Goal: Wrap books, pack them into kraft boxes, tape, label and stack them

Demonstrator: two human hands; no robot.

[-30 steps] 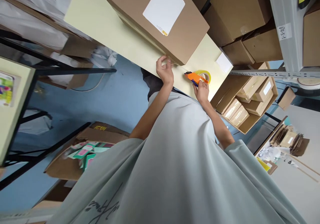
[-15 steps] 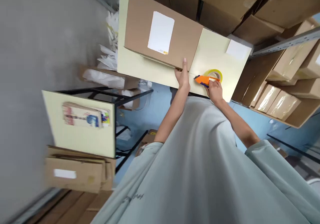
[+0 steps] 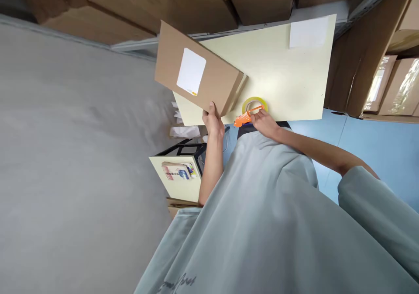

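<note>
A brown cardboard box (image 3: 214, 77) with a white label (image 3: 191, 71) is tilted over the left part of the cream tabletop (image 3: 271, 67). My left hand (image 3: 213, 120) grips its near edge, thumb on the labelled face and fingers hidden beneath. My right hand (image 3: 263, 122) is closed around an orange tape dispenser (image 3: 242, 119) carrying a roll of yellowish tape (image 3: 254, 101). The dispenser sits just right of the box's near corner, apart from it, over the table's front edge.
A white sheet (image 3: 308, 32) lies at the table's back right. Cardboard boxes (image 3: 265, 1) line the shelf behind. More taped boxes (image 3: 401, 86) stand in an open carton on the right. A smaller cream table (image 3: 178, 178) is at lower left, beside the grey wall (image 3: 81, 145).
The box has turned and shifted left relative to the tabletop, its right end now lifted in my left hand. My right hand with the tape dispenser has moved left. The camera view has swung round.
</note>
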